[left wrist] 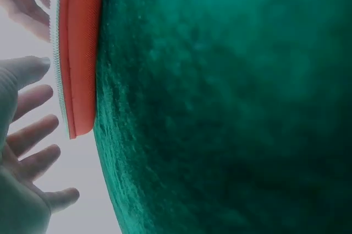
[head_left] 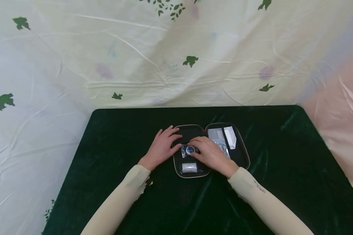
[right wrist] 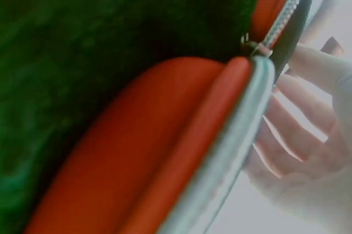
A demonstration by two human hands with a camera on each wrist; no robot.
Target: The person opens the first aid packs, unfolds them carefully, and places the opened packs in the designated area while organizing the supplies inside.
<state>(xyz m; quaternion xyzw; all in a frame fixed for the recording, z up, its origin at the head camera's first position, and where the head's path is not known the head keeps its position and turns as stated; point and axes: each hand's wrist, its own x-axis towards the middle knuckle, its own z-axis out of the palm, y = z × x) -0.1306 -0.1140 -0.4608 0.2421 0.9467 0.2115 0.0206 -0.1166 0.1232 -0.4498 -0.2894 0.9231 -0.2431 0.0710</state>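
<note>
An unfolded zip case (head_left: 204,169), black inside and orange-red outside, lies on the green cloth. My right hand (head_left: 210,151) reaches over its middle, thumb and fingers around a small shiny packet with a round blue-and-white label (head_left: 190,150) in the left half. Over the left rim, my left hand (head_left: 161,145) has its fingers extended, the thumb tip at the packet's left end. A white wrapped roll (head_left: 189,167) sits lower in that half. In the left wrist view, the left fingers (left wrist: 41,126) spread beside the orange shell (left wrist: 85,52); the packet is hidden there.
The case's right half holds clear plastic packets (head_left: 216,133) and a folded white item (head_left: 230,137). A dark green velvet cloth (head_left: 129,130) covers the table. Pale patterned fabric (head_left: 164,65) hangs behind it.
</note>
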